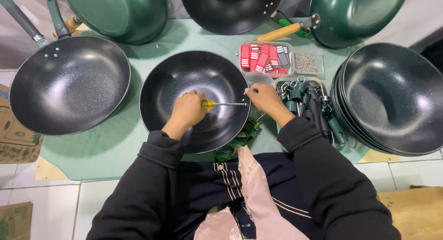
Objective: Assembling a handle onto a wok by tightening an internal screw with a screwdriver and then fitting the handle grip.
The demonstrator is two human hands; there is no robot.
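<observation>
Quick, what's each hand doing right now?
Left hand: closed around the screwdriver.
Right hand: fingers pinched at the wok rim; what they hold is hidden.

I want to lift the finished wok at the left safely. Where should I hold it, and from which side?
Grip the finished wok by its long dark handle, which sticks out past the rim toward the upper left. Come from that far-left side: the handle is free there, while another green pan crowds the rim to its right.
</observation>
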